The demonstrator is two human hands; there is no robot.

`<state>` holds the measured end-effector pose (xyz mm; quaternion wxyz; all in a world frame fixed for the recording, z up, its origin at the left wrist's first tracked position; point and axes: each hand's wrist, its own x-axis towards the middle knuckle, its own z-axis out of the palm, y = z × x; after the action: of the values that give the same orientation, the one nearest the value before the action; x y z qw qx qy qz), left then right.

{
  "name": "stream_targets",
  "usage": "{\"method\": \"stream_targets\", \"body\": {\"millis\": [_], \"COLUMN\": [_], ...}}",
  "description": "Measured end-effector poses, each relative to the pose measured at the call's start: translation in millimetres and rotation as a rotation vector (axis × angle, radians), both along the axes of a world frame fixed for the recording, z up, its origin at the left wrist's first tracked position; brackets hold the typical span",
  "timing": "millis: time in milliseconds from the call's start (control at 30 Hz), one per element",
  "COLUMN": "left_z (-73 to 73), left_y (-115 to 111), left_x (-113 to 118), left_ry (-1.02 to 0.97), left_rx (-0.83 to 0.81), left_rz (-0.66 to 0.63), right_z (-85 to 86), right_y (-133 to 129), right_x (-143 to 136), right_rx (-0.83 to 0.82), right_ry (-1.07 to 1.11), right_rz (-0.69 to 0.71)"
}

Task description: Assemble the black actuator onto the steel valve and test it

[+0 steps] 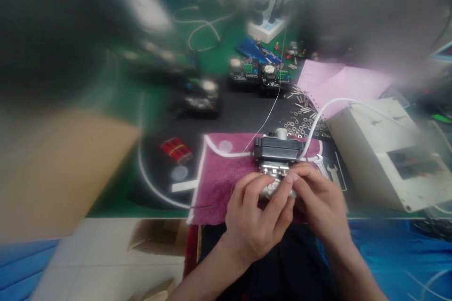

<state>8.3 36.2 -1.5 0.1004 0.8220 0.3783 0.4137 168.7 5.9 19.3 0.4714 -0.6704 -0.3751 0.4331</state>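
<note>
Left hand point(259, 216) and right hand point(323, 202) both grip the metal part point(270, 189), fingers closed in. Part is over purple cloth point(217, 188), near side of black box point(277, 149); wrenches point(334, 173) lie right.

Pink paper point(344, 82) at upper right; white power strip point(266, 32) at upper centre, pale cable point(204, 22) looped to its left; brown cardboard point(155, 240) and pale floor point(95, 273) at lower left.

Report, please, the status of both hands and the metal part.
Left hand holds metal part, right hand at its edge. Part near black box. White cable loops nearby.
</note>
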Motion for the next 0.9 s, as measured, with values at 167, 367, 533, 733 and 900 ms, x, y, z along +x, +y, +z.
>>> {"method": "stream_targets", "body": {"millis": [167, 367, 533, 733, 900], "left_z": [-2.1, -0.6, 0.3, -0.6, -0.9], "left_y": [-1.1, -0.1, -0.1, -1.0, -0.8], "left_x": [2.0, 1.0, 0.7, 1.6, 1.6], "left_ry": [-0.047, -0.019, -0.03, -0.019, -0.011], "left_rx": [0.005, -0.001, 0.0, -0.001, -0.003], "left_rz": [0.017, 0.009, 0.001, 0.019, 0.019], "right_z": [1.4, 3.2, 3.1, 2.4, 2.8], "right_y": [0.4, 1.0, 1.4, 1.3, 2.5], "right_x": [-1.5, -2.6, -2.5, -2.9, -2.9], "right_rx": [-0.008, -0.029, 0.007, 0.001, 0.031], "right_ry": [-0.027, -0.013, -0.051, -0.013, -0.035], "right_rz": [-0.007, -0.02, -0.016, -0.017, -0.007]}}
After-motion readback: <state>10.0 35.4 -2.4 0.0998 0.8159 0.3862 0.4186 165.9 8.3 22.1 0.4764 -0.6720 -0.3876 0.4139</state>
